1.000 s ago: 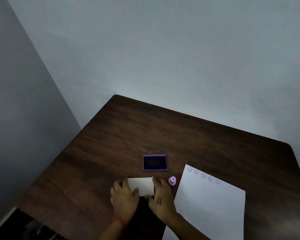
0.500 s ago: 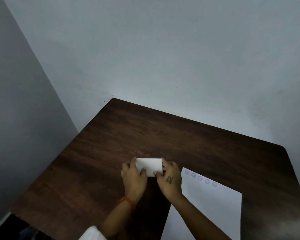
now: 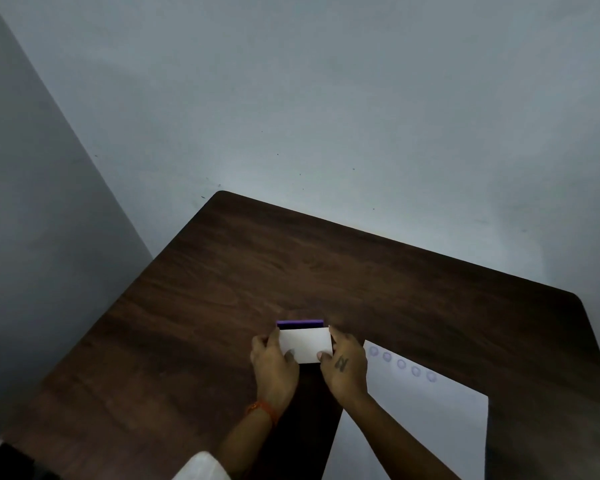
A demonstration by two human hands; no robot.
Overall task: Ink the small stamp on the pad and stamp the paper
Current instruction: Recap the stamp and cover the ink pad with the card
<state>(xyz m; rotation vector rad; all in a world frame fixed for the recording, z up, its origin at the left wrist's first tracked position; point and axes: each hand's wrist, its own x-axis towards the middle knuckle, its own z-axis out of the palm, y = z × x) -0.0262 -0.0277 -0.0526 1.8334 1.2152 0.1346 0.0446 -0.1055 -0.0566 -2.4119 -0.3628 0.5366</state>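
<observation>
My left hand [image 3: 274,365] and my right hand [image 3: 345,363] both hold a white rectangular lid [image 3: 305,344] by its side edges. The lid sits over the purple ink pad [image 3: 300,323], whose far rim alone shows beyond the lid. To the right lies the white paper [image 3: 426,420], with a row of several round purple stamp marks [image 3: 401,364] along its top edge. The small stamp is hidden, likely behind my right hand.
The dark wooden table [image 3: 222,289] stands in a corner, with grey walls [image 3: 291,98] close behind and to the left. A white sleeve [image 3: 201,467] shows at the bottom edge.
Both hands carried the white lid forward from near the table's front to over the ink pad. The small purple stamp, seen beside my right hand a second ago, is out of sight now.
</observation>
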